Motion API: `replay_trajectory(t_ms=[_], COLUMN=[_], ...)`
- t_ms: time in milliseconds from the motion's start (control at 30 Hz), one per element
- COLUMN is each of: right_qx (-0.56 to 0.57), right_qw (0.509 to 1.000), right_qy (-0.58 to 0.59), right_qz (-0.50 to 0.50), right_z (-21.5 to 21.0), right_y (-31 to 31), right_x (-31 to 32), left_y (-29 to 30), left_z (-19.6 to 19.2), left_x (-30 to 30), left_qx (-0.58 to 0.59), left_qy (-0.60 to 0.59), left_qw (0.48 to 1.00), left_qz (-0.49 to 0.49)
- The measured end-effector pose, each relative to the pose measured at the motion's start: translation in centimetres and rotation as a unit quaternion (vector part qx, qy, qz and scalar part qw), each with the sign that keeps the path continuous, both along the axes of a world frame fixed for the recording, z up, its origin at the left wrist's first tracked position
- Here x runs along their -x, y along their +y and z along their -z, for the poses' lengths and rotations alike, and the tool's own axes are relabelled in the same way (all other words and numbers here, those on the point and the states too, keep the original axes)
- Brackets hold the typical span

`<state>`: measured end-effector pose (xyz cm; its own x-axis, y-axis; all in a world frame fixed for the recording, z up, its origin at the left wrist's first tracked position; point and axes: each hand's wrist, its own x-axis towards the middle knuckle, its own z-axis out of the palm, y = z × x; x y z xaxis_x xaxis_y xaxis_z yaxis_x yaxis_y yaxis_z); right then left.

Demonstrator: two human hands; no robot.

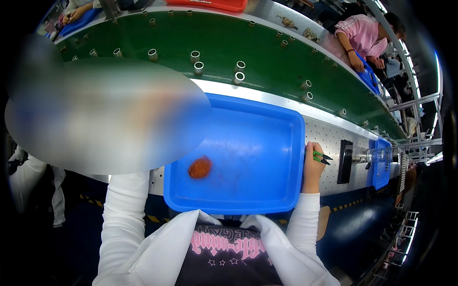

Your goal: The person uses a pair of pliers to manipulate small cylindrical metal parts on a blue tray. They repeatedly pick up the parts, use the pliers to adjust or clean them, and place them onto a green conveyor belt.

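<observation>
Tray, blue, with a rust-red clump toward its left side.
Right hand, beside the tray's right edge, has its fingers closed around green-handled tweezers pointing right, away from the roundish clump well across the tray. Blur hides the left hand, probably nearer; whether its fingers grip anything, I cannot tell.

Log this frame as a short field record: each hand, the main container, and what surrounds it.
Container: blue rectangular plastic tray
Contents: rounded reddish-brown clump, left of centre, toward the near side; material unclear
Right hand: holds green-and-black tweezers by the tray's right rim, tips pointing right
Left hand: hidden by a blurred patch
Beyond tray: green conveyor-like strip bearing upright silvery metal cylinders
Further right: flat black rectangular object
Co-worker: person in pink top, upper right
</observation>
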<state>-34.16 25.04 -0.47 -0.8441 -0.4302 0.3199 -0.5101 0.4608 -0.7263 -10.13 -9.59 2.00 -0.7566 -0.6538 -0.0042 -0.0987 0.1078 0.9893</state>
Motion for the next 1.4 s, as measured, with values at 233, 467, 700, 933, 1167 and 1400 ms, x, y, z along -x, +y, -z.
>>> replay_trajectory(t_ms=[233, 467, 700, 933, 1167, 1400], right_qx=[-0.022, -0.018, 0.104, 0.081, 0.008, -0.007], right_qw=[1.000, 1.000, 0.988, 0.993, 0.999, 0.999], right_qy=[0.020, 0.001, -0.109, -0.084, -0.040, -0.033], right_qz=[0.003, -0.008, -0.019, -0.032, -0.020, -0.016], right_z=[0.4, 0.3, 1.1, 1.0, 0.4, 0.9], right_y=[-0.1, -0.1, 0.8, 0.3, -0.1, -0.1], right_x=[0.2, 0.1, 0.7, 0.5, 0.0, 0.3], left_y=[-0.7, 0.0, -1.0, 0.3, 0.1, -0.3], left_z=[0.3, -1.7, -2.8, -1.0, -0.5, -0.7], left_x=[-0.6, -1.4, -2.7, -1.1, -1.1, -1.4], left_qx=[0.076, -0.188, -0.237, -0.042, -0.073, -0.104], left_qy=[-0.047, 0.276, 0.325, 0.119, 0.129, 0.124], left_qw=[0.994, 0.942, 0.915, 0.990, 0.987, 0.982], left_qz=[-0.070, -0.032, 0.019, -0.060, -0.069, -0.098])
